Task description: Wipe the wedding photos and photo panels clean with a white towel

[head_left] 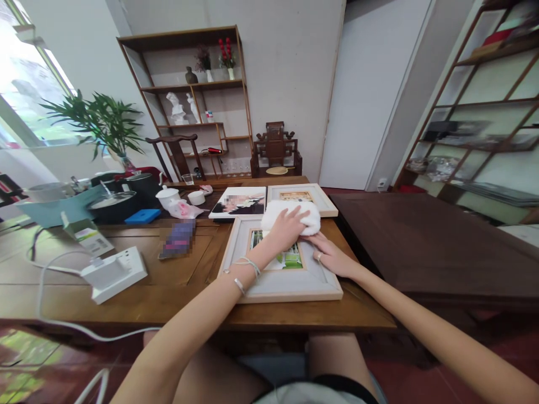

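A fluffy white cloth (312, 220) lies bunched over the upper part of a pale wooden picture frame (290, 293). My left hand (289, 227) grips this cloth from above, its fingers slightly parted and curved over it. Beneath my left forearm shows part of a green picture (292, 259) set in the frame's grey-white mount. My right hand (333, 257), with a ring on one finger, rests at the frame's right side. Its fingers stretch toward the cloth's lower edge; whether they pinch the cloth is unclear.
Behind lie a second pale frame (327, 206) and a panel with a blurred picture (240, 203). To the left are a power strip (120, 275) with white cables, a small opened box (90, 237), a blue box (143, 216) and a white teapot (167, 196). A dark table (412, 241) stands right.
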A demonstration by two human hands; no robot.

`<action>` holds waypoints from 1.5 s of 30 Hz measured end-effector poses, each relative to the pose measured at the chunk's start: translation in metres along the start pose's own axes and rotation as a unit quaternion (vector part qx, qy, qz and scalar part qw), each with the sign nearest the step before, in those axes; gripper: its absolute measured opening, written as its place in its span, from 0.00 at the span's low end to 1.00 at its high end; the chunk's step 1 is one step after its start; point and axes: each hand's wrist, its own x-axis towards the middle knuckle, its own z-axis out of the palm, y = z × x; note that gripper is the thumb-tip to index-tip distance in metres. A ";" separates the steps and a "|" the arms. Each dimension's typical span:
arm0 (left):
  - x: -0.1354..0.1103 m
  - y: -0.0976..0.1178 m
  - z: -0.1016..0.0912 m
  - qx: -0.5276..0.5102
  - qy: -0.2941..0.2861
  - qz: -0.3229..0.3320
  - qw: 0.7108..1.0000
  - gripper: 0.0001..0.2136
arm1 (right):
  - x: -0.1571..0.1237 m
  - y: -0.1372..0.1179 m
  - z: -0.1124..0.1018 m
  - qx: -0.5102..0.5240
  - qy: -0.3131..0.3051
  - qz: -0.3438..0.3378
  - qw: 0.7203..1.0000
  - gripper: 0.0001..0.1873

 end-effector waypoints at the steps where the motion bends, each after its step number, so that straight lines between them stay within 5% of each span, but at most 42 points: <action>1: 0.000 0.001 0.004 -0.001 -0.012 -0.001 1.000 0.17 | 0.000 -0.001 0.000 0.000 -0.002 0.004 1.000 0.26; 6: -0.019 -0.012 0.008 0.010 -0.046 -0.034 0.998 0.18 | 0.000 0.003 0.002 0.006 -0.003 -0.018 1.000 0.25; 16: -0.095 -0.064 -0.015 0.042 -0.127 -0.160 0.978 0.16 | -0.001 0.003 0.004 0.009 0.003 0.007 1.000 0.27; 26: -0.167 0.008 -0.079 -0.136 -0.201 -0.128 0.962 0.12 | 0.001 -0.001 0.003 0.013 0.006 0.030 0.999 0.36; 30: -0.168 0.013 -0.090 -0.170 -0.182 -0.158 0.955 0.12 | 0.002 -0.001 0.002 0.019 0.002 0.039 0.999 0.36; 38: -0.106 -0.052 -0.040 -0.041 -0.029 -0.223 0.974 0.14 | 0.000 0.004 0.002 0.024 -0.008 0.025 0.999 0.35; 42: -0.101 -0.069 -0.005 -0.032 -0.057 -0.147 0.987 0.20 | 0.000 0.002 0.002 0.017 -0.006 0.027 0.999 0.32; 45: -0.111 -0.067 0.003 -0.056 -0.085 -0.114 0.988 0.22 | 0.001 0.000 0.002 0.015 -0.005 0.030 0.999 0.33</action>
